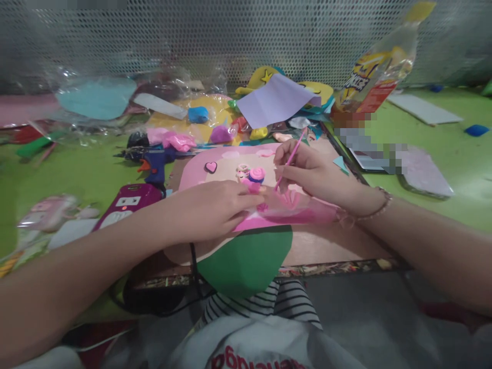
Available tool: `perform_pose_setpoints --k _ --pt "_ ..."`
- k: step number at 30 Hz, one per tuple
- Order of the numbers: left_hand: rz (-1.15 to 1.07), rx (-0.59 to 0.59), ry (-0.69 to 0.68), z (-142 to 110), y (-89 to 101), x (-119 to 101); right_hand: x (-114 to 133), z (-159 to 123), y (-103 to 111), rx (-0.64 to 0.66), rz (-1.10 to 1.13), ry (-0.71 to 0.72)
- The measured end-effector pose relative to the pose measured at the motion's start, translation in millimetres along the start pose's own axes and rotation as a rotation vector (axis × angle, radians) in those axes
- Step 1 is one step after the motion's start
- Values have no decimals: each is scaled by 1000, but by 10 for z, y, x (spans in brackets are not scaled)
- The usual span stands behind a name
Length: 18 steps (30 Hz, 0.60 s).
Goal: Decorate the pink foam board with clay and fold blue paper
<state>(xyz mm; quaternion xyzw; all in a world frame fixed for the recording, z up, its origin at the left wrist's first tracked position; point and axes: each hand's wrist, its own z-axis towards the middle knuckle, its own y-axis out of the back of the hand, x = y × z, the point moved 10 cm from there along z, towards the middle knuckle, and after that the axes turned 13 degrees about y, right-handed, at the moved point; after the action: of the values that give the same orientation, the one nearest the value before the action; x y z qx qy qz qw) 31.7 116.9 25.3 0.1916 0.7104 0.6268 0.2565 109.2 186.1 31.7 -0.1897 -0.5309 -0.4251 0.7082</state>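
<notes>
A pink and cream craft sheet [226, 159] lies before me, bearing a snail figure of modelling clay with a pink spiral on its blue shell [257, 175]. A pink heart with a dark rim [210, 167] sits at its upper left. My left hand [215, 207] rests palm down on the sheet, fingers stretched out towards the snail's base. Pinched in my right hand [307, 171] is a thin pink stick [295, 151], its lower tip close to the sheet right of the snail. Pink strips [289, 199] lie below that tip.
A green sheet [249, 261] juts out over the board's front edge. To the left are a blue glue gun [156, 164] and a purple power strip [132, 197]. Clay lumps, foam pieces and a lilac sheet [279, 100] crowd the back. A bottle [378, 72] stands at right.
</notes>
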Motion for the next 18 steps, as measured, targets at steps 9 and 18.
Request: perform_pose_setpoints --k 9,18 --pt "12 107 40 2 -138 42 72 67 238 -89 -50 71" --pt "111 -231 426 -87 563 681 -215 114 1110 -82 -901 -273"
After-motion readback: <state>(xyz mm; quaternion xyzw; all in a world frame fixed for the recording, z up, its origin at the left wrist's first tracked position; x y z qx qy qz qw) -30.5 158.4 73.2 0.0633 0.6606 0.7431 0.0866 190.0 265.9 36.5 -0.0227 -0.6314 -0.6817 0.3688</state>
